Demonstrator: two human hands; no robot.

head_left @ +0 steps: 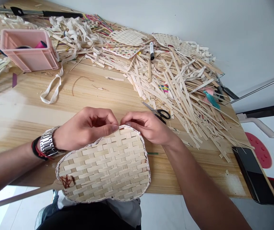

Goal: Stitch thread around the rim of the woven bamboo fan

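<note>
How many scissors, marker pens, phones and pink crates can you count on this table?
Scissors: 1
Marker pen: 1
Phone: 1
Pink plastic crate: 1
Total: 4

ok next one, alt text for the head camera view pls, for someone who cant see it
A person's left hand and right hand hold the top rim of a woven bamboo fan above a wooden table. Beyond the hands lie a heap of loose bamboo strips, black-handled scissors and a pink plastic crate.
</note>
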